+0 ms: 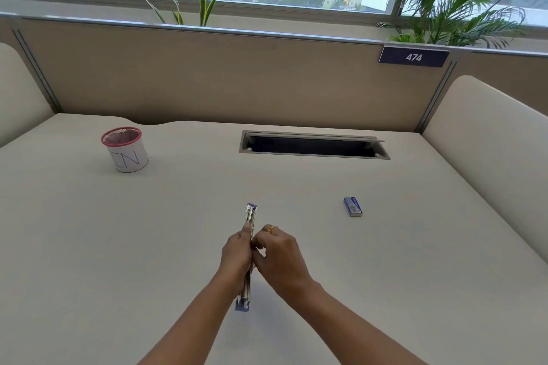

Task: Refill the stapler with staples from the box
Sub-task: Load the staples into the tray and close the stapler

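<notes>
The stapler [251,214] is swung fully open into one long line, blue at both ends, with its metal channel showing at the far end. It is held above the desk near the front middle. My left hand [236,253] grips its middle from the left. My right hand [278,258], with a gold ring, pinches the same middle part from the right. The hinge area is hidden by my fingers. The small blue staple box [353,206] lies closed on the desk, well to the right of both hands.
A mesh pen cup [126,149] with a red rim and white label stands at the back left. A cable slot [314,145] with its flap open is set in the desk [118,246] at the back. Beige partitions bound the desk behind and on both sides.
</notes>
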